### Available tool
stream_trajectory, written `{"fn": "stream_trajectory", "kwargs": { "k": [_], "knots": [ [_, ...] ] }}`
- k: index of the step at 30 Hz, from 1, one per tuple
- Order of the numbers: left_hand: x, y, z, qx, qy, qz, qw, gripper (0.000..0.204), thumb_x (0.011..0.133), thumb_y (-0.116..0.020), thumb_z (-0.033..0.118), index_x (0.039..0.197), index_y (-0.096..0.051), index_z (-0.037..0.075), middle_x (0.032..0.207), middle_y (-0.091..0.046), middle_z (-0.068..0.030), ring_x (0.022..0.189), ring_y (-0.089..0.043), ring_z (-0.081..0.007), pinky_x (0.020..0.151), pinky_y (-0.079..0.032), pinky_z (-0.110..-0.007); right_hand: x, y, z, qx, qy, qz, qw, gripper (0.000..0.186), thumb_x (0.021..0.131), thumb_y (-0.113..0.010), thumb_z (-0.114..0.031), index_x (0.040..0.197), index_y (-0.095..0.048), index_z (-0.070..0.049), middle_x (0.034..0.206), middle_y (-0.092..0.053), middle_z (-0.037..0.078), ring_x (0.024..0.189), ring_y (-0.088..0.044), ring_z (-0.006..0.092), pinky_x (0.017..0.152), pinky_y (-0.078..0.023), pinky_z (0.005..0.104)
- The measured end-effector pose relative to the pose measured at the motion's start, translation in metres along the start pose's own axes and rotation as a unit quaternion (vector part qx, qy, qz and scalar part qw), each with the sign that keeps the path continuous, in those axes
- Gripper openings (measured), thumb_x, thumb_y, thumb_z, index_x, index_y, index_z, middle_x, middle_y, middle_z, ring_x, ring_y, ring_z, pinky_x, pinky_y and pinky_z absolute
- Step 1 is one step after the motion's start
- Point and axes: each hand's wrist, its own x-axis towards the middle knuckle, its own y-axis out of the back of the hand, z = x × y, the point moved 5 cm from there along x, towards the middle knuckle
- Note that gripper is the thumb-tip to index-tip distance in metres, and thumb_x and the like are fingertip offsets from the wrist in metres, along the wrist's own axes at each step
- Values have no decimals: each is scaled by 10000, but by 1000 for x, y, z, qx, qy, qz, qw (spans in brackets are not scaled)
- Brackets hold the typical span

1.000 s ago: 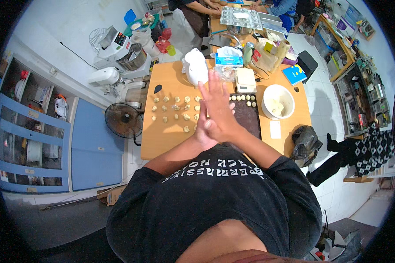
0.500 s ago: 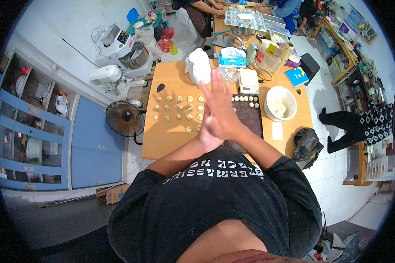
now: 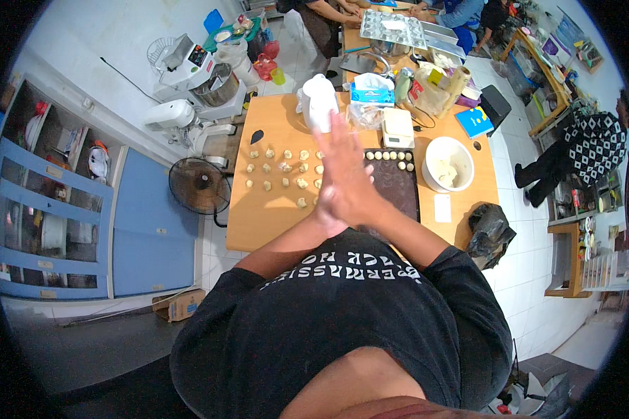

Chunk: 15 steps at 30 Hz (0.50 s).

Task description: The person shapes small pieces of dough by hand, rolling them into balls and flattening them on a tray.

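Observation:
My right hand (image 3: 351, 171) lies across my left hand (image 3: 330, 209), palm to palm above the wooden table (image 3: 258, 227). The right fingers stretch forward; most of the left hand is hidden underneath, and what lies between the palms cannot be seen. Left of the hands, rough dough pieces (image 3: 302, 183) sit in rows on the table, some partly covered by my hands. To the right is a dark baking tray (image 3: 398, 183), with several smoother dough balls (image 3: 389, 156) at its far edge. Beside it stands a white bowl (image 3: 430, 162) with pale dough (image 3: 449, 172) inside.
A kitchen scale (image 3: 398, 129), a tissue box (image 3: 372, 94) and a white container (image 3: 319, 101) stand at the back. A white card (image 3: 442, 208) and a black plastic bag (image 3: 489, 234) are at the right. A fan (image 3: 199, 185) is off the left edge; another person (image 3: 587, 143) stands right.
My right hand has shifted slightly over the left while the palms stay pressed together. The person at the right has moved farther up in the view. The dough pieces look the same.

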Motion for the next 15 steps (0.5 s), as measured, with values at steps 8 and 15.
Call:
{"fn": "stream_trajectory", "kwargs": {
  "k": [8, 15],
  "knots": [
    [-2, 11, 19, -141, 6, 27, 990, 948, 898, -219, 876, 1644, -16, 327, 1725, -38, 17, 1582, -71, -237, 1240, -129, -548, -22, -8, -5, -26, 33, -52, 998, 896, 980, -210, -734, 1604, -294, -96, 1665, -112, 297, 1541, -60, 503, 1160, -40, 688],
    [2, 41, -19, 44, -139, -7, 989, 959, 872, -211, 905, 1638, 8, 371, 1728, -31, 1, 1584, -61, -253, 1219, -131, -608, -6, 1, -20, -51, 54, -46, 996, 953, 968, -173, -757, 1594, -283, -47, 1664, -83, 314, 1544, -41, 507, 1175, -1, 660]
  ]
}}
